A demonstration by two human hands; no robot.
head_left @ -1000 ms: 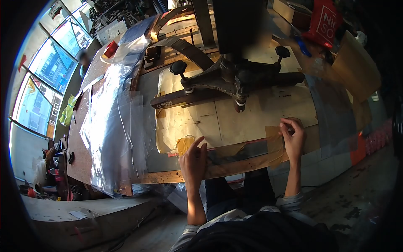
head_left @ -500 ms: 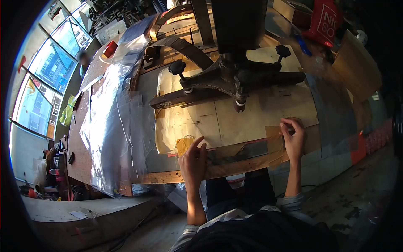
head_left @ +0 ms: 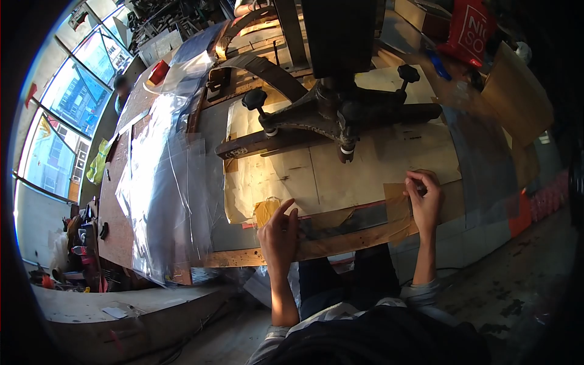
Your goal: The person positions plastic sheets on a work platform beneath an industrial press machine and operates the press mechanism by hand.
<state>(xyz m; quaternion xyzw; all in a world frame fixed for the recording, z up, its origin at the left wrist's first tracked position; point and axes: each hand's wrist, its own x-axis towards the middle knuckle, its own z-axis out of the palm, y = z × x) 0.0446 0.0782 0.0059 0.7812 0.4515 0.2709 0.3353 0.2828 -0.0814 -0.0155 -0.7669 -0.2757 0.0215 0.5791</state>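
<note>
My left hand [head_left: 278, 236] is at the front edge of the work surface, index finger and thumb stretched out and apart, with nothing visible between them. Its fingertip is beside a yellow tape patch [head_left: 266, 211] on the near left corner of a cream-coloured board [head_left: 365, 176]. On the other side, my right hand [head_left: 426, 198] is curled, thumb and fingers together by a brown tape strip [head_left: 398, 204]; what they hold, if anything, is hidden. Above the board, a dark metal press head [head_left: 331, 112] with black knobs and a crossbar [head_left: 261, 146] spans it.
Clear plastic sheets [head_left: 164, 182] cover the left of the table. A red bag [head_left: 468, 33] and a cardboard piece [head_left: 517, 94] stand at back right. A wooden strip [head_left: 237, 258] edges the front. Another person [head_left: 121, 91] is near the windows.
Both my hands stay almost still. The press head has shifted very slightly left in view. Part of another person's arm now shows at the top, behind the press.
</note>
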